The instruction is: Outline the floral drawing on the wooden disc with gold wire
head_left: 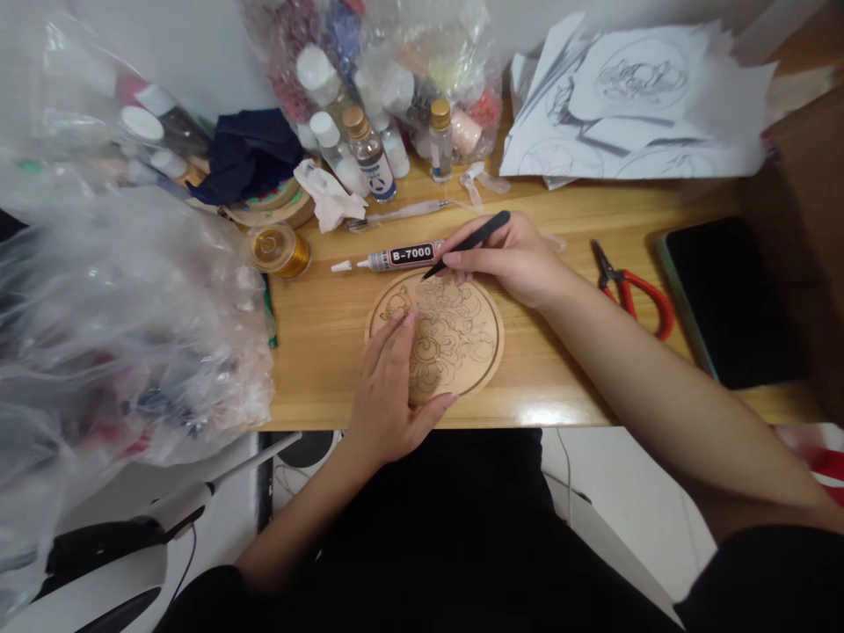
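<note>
My right hand (511, 259) pinches a pair of black tweezers (475, 239), with the pointed tip at the upper edge of a round wooden plaque (491, 365). A floral pattern (454, 321) is drawn in thin lines on the plaque's face. Gold-coloured wire (394, 304) follows some lines at the upper left, and more wire curls (428, 350) show near the middle. My left hand (389, 387) lies over the left side of the plaque, fingers stretched out and thumb apart at its lower edge. Behind the plaque lies a tube of B-7000 glue (405, 256), partly covered by my right hand.
A spool of gold wire (280, 251) stands left, beside bulky plastic bags (132, 308). Small bottles (373, 156), crumpled tissue (330, 198) and a pen-like tool (402, 214) sit behind. On the right are red-handled pliers (633, 290), a phone (731, 303) and paper drawings (633, 105).
</note>
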`<action>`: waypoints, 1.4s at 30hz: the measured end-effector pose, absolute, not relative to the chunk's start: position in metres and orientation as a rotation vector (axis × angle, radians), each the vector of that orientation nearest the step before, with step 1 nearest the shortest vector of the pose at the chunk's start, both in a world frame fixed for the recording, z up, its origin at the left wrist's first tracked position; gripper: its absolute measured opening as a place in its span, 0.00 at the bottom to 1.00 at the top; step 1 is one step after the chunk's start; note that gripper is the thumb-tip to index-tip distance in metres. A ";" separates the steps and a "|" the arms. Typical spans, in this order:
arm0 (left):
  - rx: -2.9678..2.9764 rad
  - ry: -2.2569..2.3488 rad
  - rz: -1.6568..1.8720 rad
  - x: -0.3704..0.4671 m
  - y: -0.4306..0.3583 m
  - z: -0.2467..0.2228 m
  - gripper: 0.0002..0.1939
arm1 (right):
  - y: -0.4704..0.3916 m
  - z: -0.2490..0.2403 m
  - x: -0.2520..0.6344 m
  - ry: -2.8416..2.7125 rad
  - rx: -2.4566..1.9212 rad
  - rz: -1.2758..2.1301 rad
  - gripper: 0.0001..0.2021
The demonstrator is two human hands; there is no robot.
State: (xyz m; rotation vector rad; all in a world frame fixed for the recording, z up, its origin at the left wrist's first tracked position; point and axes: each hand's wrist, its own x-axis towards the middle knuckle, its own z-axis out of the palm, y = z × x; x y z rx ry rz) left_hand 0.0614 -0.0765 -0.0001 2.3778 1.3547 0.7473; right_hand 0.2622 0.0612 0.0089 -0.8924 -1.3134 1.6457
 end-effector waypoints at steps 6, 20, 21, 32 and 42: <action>2.435 1.372 0.738 0.063 -0.077 0.000 0.41 | 0.061 0.010 0.262 -1.300 -0.878 1.641 0.08; 2.647 1.522 0.592 0.076 -0.078 0.005 0.44 | 0.061 0.008 0.262 -1.319 -0.884 1.624 0.09; 2.650 1.528 0.580 0.076 -0.078 0.006 0.44 | 0.061 0.008 0.262 -1.318 -0.889 1.625 0.09; 2.669 1.521 0.568 0.074 -0.084 0.000 0.46 | 0.061 0.010 0.262 -1.307 -0.895 1.643 0.10; 2.626 1.583 0.794 0.072 -0.087 -0.003 0.41 | 0.061 0.008 0.262 -1.331 -0.897 1.627 0.10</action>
